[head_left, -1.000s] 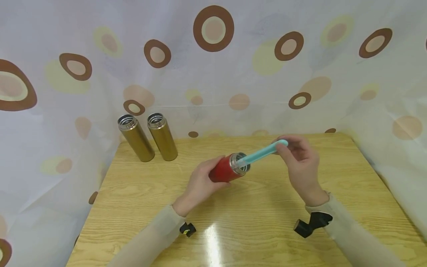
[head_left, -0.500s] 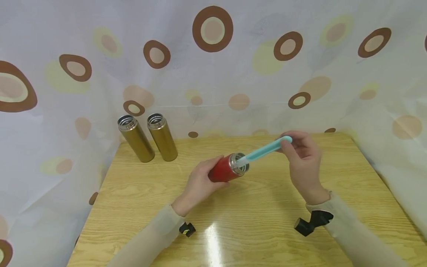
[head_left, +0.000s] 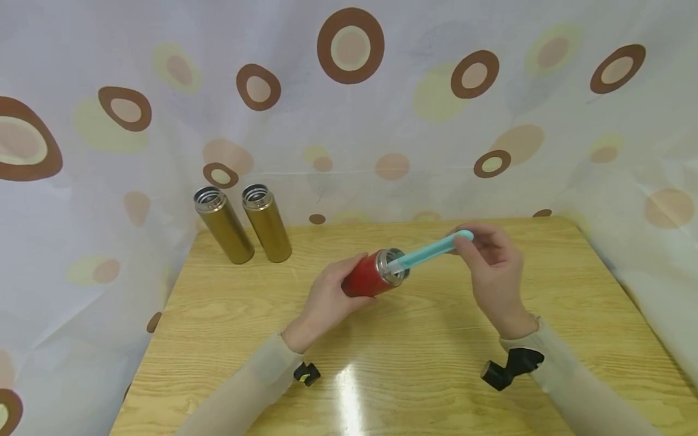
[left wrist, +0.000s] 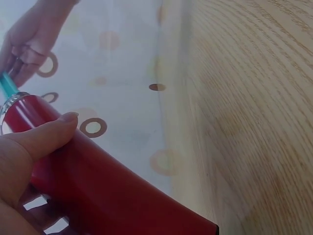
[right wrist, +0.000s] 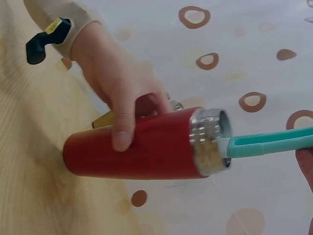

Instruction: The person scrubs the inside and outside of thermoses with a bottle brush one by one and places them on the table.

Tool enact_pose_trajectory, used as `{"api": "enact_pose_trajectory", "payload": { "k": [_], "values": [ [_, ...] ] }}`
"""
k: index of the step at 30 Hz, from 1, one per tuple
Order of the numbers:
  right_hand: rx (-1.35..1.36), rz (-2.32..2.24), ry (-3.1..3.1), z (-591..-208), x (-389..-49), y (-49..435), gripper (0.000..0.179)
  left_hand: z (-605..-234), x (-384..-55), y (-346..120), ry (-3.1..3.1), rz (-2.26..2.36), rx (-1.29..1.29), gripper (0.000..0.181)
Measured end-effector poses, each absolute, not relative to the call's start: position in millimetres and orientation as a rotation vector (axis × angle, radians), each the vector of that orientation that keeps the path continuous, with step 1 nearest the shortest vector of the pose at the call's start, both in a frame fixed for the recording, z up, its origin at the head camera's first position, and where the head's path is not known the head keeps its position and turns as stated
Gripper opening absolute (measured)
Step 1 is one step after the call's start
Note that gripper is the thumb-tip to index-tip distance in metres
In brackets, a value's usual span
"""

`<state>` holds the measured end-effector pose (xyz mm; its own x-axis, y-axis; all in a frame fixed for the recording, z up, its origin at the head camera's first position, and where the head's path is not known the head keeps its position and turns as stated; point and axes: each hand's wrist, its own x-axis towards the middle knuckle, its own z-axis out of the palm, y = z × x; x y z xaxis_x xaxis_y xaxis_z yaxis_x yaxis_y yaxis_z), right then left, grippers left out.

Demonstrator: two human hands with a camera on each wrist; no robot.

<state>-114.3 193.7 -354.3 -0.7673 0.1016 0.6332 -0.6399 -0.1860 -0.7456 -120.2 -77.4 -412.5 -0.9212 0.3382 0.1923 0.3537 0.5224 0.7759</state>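
Note:
My left hand (head_left: 329,292) grips a red thermos bottle (head_left: 365,278) round its body, tilted with its steel mouth toward the right. In the left wrist view the thumb lies along the top of the red bottle (left wrist: 107,181). My right hand (head_left: 493,272) pinches the end of a turquoise handle (head_left: 431,251) between thumb and fingers. The handle's whitish lower part runs into the bottle's mouth, and its far end is hidden inside. From the right wrist view, the turquoise handle (right wrist: 269,142) enters beside the steel rim (right wrist: 208,142).
Two gold thermos bottles (head_left: 225,233) without lids stand upright at the back left of the wooden table (head_left: 436,369). A patterned sheet (head_left: 349,127) hangs behind the table and along both sides. Black wrist cameras (head_left: 509,366) sit on the sleeves.
My right hand drew the turquoise handle slightly up and out of the bottle, then pushed it back in a little. The left hand and red bottle stayed nearly still.

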Motion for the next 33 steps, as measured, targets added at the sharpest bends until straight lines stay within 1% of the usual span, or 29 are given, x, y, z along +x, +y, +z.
{"api": "enact_pose_trajectory", "payload": {
  "k": [6,11,24,33],
  "values": [
    [0.627,2.074,-1.389,-340,-119,203,0.015,-415,-120,-80,-2.726,-1.366,-0.607,0.079],
    [0.637,2.081,-1.332,-338,-121,204,0.015,-415,-120,-80,-2.728,-1.342,-0.614,0.078],
    [0.708,2.051,-1.603,-363,-114,191,0.015,-414,-117,-73,-2.757,-1.356,-0.624,0.079],
    [0.677,2.002,-1.606,-352,-114,196,0.016,-414,-118,-74,-2.744,-1.388,-0.624,0.078]
  ]
}}
